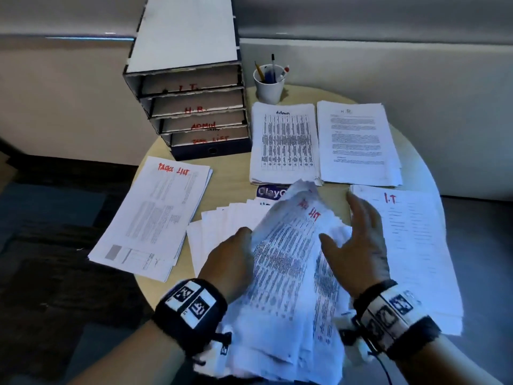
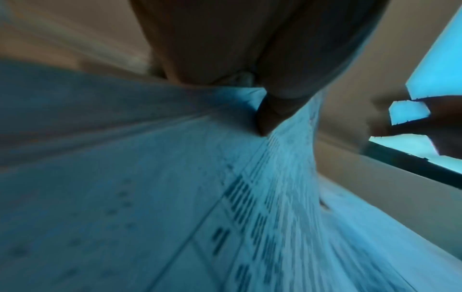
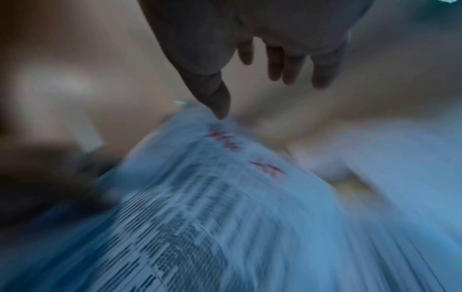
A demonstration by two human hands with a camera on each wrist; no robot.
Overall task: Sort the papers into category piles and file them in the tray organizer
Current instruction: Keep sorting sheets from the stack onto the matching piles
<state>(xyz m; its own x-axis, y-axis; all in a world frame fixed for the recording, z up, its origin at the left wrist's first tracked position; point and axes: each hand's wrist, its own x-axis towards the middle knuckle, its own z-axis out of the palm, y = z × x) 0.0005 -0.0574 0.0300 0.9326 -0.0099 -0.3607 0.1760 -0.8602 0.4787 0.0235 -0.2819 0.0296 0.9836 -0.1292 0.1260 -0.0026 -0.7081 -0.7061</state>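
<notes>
Sorting approx half done: Tasks List pile [image 1: 151, 218] at table's left edge, Admin pile [image 1: 284, 143], H.R. pile [image 1: 358, 143] and I.T. pile [image 1: 416, 245] laid out. Tray organizer [image 1: 191, 107], back-left w/ labelled trays, looks unfilled. Left hand [image 1: 231, 262] grips the unsorted stack [image 1: 288, 273] at near edge; right hand [image 1: 363, 240] spread, holding nothing.

Round table [image 1: 410, 151]: tray organizer [image 1: 191, 107], pen cup [image 1: 268, 84], paper piles [image 1: 283, 143].

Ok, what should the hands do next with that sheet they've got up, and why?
Probably carry the sheet left and lay it on the Tasks List pile. Its red heading looks like the pile's heading. The left hand grips its left edge; the right hand is open beside it, so the left alone could move it.
</notes>
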